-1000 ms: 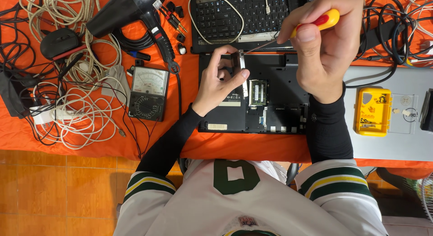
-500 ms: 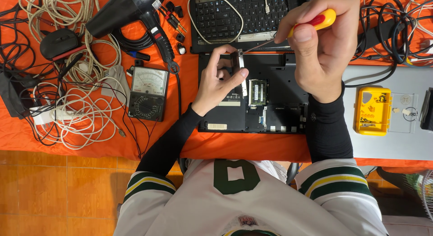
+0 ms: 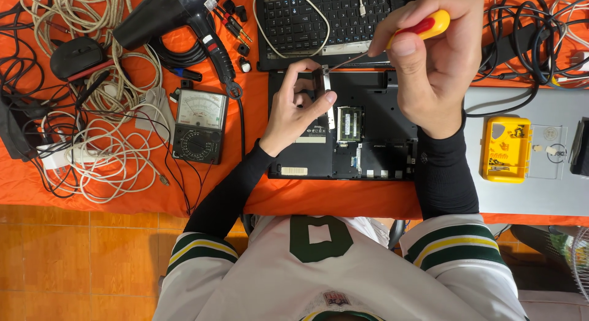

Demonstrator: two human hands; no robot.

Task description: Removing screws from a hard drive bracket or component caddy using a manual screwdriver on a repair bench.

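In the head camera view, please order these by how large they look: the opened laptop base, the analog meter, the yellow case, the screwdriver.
1. opened laptop base
2. analog meter
3. yellow case, only slightly smaller than the meter
4. screwdriver, partly hidden in the right hand, so unsure

Home electronics-repair bench: an orange-covered tabletop [image 3: 123, 201] over an orange tiled floor [image 3: 73, 266] carries an opened laptop base [image 3: 368, 143], an analogue multimeter [image 3: 199, 126], a hot-air gun [image 3: 169, 17], tangled cables [image 3: 92, 149] and a yellow screwdriver-bit case [image 3: 506, 150].
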